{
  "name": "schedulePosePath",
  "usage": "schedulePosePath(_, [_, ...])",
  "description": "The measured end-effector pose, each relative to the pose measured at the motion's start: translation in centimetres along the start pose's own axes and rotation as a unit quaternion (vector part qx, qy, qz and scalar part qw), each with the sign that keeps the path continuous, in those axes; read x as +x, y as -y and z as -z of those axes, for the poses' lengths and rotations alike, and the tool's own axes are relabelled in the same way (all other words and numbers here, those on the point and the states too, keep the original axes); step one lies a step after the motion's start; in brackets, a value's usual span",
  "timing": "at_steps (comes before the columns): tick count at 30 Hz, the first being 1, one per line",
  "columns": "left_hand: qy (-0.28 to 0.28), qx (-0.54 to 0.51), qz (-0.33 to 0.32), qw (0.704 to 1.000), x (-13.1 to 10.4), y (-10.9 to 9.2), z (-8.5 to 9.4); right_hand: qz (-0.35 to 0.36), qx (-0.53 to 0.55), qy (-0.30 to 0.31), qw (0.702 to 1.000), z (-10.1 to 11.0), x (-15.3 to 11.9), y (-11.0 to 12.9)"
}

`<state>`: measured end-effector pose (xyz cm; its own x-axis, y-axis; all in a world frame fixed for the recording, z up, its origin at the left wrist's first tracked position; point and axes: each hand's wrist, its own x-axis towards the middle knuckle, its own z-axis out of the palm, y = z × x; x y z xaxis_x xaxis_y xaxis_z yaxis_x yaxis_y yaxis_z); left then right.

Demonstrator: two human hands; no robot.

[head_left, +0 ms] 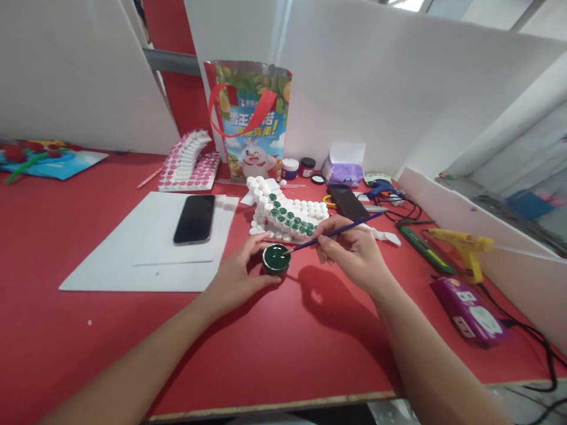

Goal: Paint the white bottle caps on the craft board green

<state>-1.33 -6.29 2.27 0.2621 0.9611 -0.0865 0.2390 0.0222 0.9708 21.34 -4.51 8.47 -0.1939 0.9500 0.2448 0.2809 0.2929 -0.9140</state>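
Note:
My left hand (241, 273) holds a small round jar of dark green paint (276, 258) on the red table, fingers behind it and thumb in front. My right hand (349, 248) pinches a thin blue paintbrush (339, 231), its bristle tip in the jar's mouth at the paint. Just behind the jar stands a white craft piece (287, 215) covered in small round knobs. Several of its knobs are painted green, the others are white. Part of its right side lies behind my right hand.
White boards (110, 254) carry a black phone (195, 219) at left. Behind are a pink-and-white craft piece (188, 165), a colourful bag (252, 124) and paint jars (290, 168). At right lie a yellow glue gun (465, 248), a green cutter (426, 250) and a purple box (469, 311).

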Motion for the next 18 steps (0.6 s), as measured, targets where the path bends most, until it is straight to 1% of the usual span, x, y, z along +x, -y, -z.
schedulePosePath(10, [-0.005,0.009,0.009,1.000,-0.07,-0.04,0.02,-0.011,-0.004,-0.006,1.000,0.12,-0.17,0.39])
schedulePosePath(15, [-0.006,0.014,0.008,1.000,-0.04,-0.29,-0.02,0.000,0.016,-0.008,1.000,0.59,-0.08,0.63])
schedulePosePath(18, [-0.005,0.020,0.007,1.000,-0.06,-0.37,-0.01,0.009,0.003,-0.003,1.000,0.93,-0.12,0.64])
